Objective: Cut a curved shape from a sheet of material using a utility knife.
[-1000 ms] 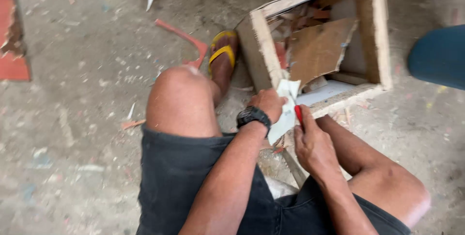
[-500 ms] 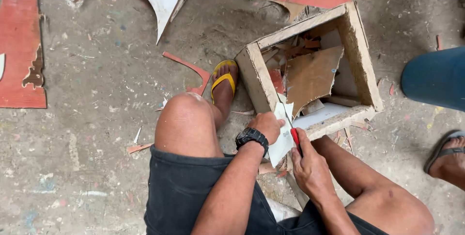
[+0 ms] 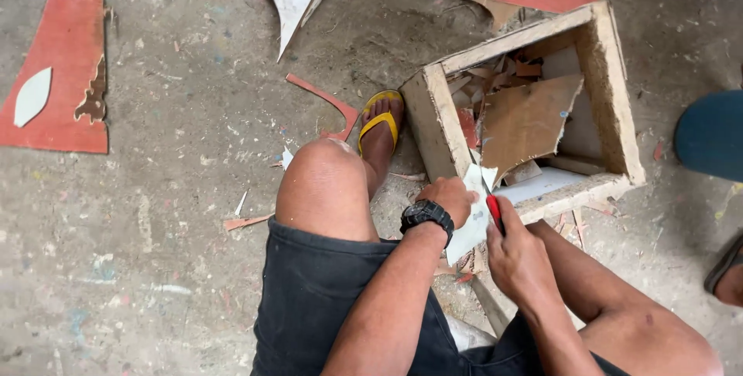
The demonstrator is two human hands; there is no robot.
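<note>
- Since the earlier frames the view has swung back from the person's lap: more of the floor [image 3: 139, 213] and the red offcut [image 3: 54, 58] at far left now show, while both hands sit in the same place by the box.
- Left hand [image 3: 447, 199], black watch [image 3: 426, 214] on the wrist, is closed on the white sheet piece [image 3: 474, 217], fingers curled over its upper left edge.
- Right hand [image 3: 520, 256] is clenched round a red-handled cutter [image 3: 494, 212]; only the red tip shows above the fist, touching the sheet's right edge. Blade itself cannot be made out.
- Sheet piece is held upright between the two hands, just in front of the near wall of the wooden box [image 3: 433, 120], above the gap between the knees.
- Box is open-topped and holds torn brown board [image 3: 526, 124] and smaller scraps.
- Foot in a yellow sandal [image 3: 381, 120] rests beside the box's left corner; a curved red strip [image 3: 325, 101] lies just beyond it.
- Handling, by judgement: the sheet looks thin, light and fairly stiff, likely to flex or snap near its ragged edge. Best gripped close to the cut line, fingers kept off the cutter's path.
- Another person's blue-clad leg [image 3: 712, 136] and sandalled foot [image 3: 727, 271] sit at the right edge, well apart.
</note>
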